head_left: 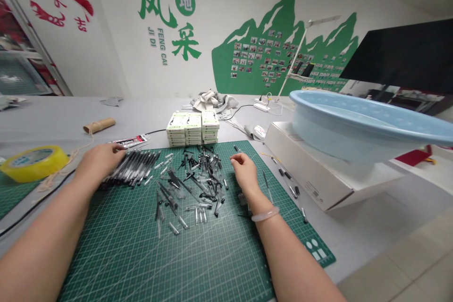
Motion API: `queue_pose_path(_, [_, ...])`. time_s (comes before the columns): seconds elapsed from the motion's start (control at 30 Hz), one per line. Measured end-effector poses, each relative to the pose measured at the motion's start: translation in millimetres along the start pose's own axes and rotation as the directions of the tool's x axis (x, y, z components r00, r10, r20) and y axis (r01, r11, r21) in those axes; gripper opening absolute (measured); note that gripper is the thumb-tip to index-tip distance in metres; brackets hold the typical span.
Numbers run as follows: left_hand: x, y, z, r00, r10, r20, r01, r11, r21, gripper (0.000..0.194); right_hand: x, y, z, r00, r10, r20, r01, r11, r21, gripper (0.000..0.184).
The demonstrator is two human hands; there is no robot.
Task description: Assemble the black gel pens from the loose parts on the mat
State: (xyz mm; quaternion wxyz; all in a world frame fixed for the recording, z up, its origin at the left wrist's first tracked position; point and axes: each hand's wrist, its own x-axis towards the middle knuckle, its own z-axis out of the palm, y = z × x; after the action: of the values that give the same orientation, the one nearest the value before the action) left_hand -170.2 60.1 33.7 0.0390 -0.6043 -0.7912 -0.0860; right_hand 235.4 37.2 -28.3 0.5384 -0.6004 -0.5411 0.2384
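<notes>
My left hand (101,163) rests at the left end of a row of black-and-clear pens (136,167), its fingers stretched along their far ends and partly hidden. Over the right side of the green cutting mat (170,264), my right hand (245,172) is closed, thumb and fingertips together. A small dark, slim piece (237,149) shows just beyond those fingertips; whether they grip it cannot be told. Between my hands lies a loose heap of black and clear pen parts (191,179). Some dark parts lie partly hidden under my right wrist.
Small white-green boxes (193,128) stand stacked behind the mat. At right, a blue basin (354,127) sits on a white carton (318,181), with several pens (288,181) beside it. Yellow tape (35,163) and a brown tube (99,125) lie at left.
</notes>
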Motion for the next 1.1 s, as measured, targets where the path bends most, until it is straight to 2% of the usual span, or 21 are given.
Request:
queue_pose_path(0.1, [-10.5,28.5,-8.9,0.988,0.135,-0.071,-0.138,0.990,-0.041,0.043,4.8,3.4,-6.8,0.999,-0.025,0.031,0.030,0.985,-0.170,0.014])
queue_pose_path(0.17, [-19.8,52.1,-10.2,0.951,0.293,-0.102,-0.303,0.947,-0.104,0.040,5.0,3.4,-9.0,0.998,-0.027,0.049,0.040,0.960,-0.277,0.017])
queue_pose_path(0.27, [-37.1,86.7,-2.8,0.859,0.504,-0.088,-0.511,0.838,-0.192,0.036,-0.9,-0.3,-7.1,0.987,-0.073,0.144,0.129,0.894,-0.429,0.022])
queue_pose_path(0.37, [-56.4,112.9,11.9,0.735,0.675,-0.060,-0.662,0.696,-0.278,0.033,-12.6,-6.7,0.7,0.927,-0.184,0.327,0.334,0.801,-0.496,0.025])
queue_pose_path(0.47, [-72.3,127.9,26.8,0.608,0.793,-0.031,-0.751,0.563,-0.345,0.030,-24.1,-12.3,10.1,0.883,-0.224,0.413,0.432,0.733,-0.526,0.026])
queue_pose_path(0.53, [-79.2,132.9,34.2,0.564,0.825,-0.034,-0.775,0.515,-0.365,0.029,-28.5,-14.6,14.9,0.881,-0.226,0.416,0.443,0.702,-0.557,0.027])
queue_pose_path(0.73, [-87.6,139.3,43.2,0.578,0.812,-0.079,-0.774,0.516,-0.367,0.027,-29.1,-15.2,21.4,0.904,-0.206,0.376,0.407,0.685,-0.604,0.014])
queue_pose_path(0.93, [-90.1,141.1,42.7,0.579,0.812,-0.076,-0.763,0.507,-0.400,0.027,-27.0,-15.9,19.6,0.939,-0.138,0.316,0.310,0.738,-0.599,0.007])
queue_pose_path(1.1, [-90.1,140.4,41.6,0.576,0.813,-0.082,-0.767,0.503,-0.397,0.027,-26.0,-18.5,15.3,0.954,-0.057,0.294,0.235,0.749,-0.619,0.016])
